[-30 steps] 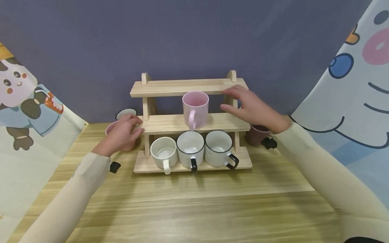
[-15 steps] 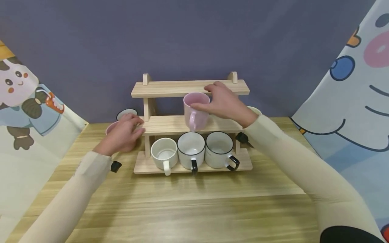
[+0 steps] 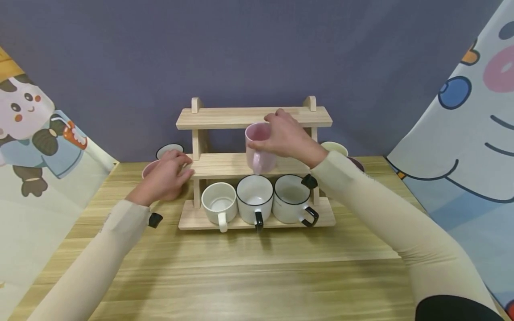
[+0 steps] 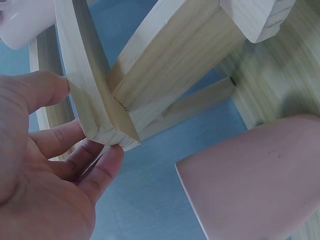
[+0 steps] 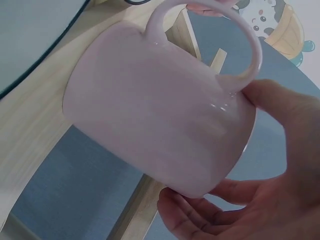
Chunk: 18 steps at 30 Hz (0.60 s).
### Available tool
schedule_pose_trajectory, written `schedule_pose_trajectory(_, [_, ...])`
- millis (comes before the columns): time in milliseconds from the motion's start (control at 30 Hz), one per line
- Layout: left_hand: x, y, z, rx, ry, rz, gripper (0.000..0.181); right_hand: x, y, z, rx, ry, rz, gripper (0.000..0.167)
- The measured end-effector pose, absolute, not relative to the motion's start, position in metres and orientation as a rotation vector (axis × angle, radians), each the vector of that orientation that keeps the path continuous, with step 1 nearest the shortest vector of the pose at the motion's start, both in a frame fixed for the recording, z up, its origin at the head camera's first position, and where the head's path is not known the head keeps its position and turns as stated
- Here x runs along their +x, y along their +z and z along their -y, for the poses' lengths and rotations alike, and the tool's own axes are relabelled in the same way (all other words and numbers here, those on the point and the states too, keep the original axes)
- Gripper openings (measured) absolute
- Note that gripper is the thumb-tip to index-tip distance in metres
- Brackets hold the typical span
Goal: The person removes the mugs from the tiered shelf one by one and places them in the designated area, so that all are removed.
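A light pink mug (image 3: pixel 269 163) stands on the middle shelf (image 3: pixel 218 165) of a three-tier wooden rack, its handle facing front. My right hand (image 3: pixel 291 140) grips it at the upper rim. The right wrist view shows the thumb by the handle and the other fingers across the mug (image 5: pixel 155 110). My left hand (image 3: pixel 162 178) holds the left end of the same shelf; in the left wrist view the thumb and fingers pinch the board (image 4: pixel 92 95). Below, on the bottom shelf, sit a white mug (image 3: pixel 218 203) and two black-rimmed white mugs (image 3: pixel 254 203) with black handles.
Left of the rack are a pinkish mug (image 4: pixel 260 175), partly hidden by my hand, and a black-rimmed white mug (image 3: pixel 169 150). At the right, a cream mug (image 3: pixel 334 148) and a dark mug (image 3: pixel 357 164) show behind my sleeve. The top shelf (image 3: pixel 253 117) overhangs behind.
My right hand has moved left from the rack's right side and taken hold of the pink mug's rim. My left hand stays on the shelf end.
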<state>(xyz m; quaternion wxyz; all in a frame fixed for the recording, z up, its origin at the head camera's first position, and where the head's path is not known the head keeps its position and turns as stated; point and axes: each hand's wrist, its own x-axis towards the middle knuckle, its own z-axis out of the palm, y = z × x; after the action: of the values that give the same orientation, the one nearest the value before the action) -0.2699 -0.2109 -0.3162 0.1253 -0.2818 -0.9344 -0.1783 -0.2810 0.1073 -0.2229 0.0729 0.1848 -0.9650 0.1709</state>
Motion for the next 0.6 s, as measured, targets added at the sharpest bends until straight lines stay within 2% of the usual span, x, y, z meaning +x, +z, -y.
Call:
schedule_pose_trajectory(367, [-0.2696,-0.3146,0.2123,-0.814,-0.521,2.723,0.027,-0.2838,-0.2217,-0.1131,0.666,0.519,2.909,0.078])
schedule_pose_trajectory(600, [-0.2702,-0.3147,0.2108,-0.818,-0.527,2.725,0.026,-0.286,-0.2211,-0.1166,0.863,0.472,2.902,0.067])
